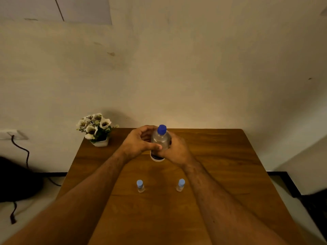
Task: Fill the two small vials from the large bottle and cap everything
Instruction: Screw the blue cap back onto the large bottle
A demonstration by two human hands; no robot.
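A large clear bottle [160, 140] with a dark blue cap [161, 129] stands near the far middle of the wooden table [221, 174]. My left hand [137, 144] wraps around its left side, thumb across the front. My right hand [176, 151] grips its lower right side. Two small clear vials stand nearer to me, each with a light blue cap on: the left vial [140, 186] and the right vial [180, 185]. Both vials are apart from my arms, between them.
A small white pot of white flowers [96, 129] sits at the table's far left corner. The wall rises just behind the table. A dark cable [24, 151] hangs from a wall socket at the left, above a dark object on the floor.
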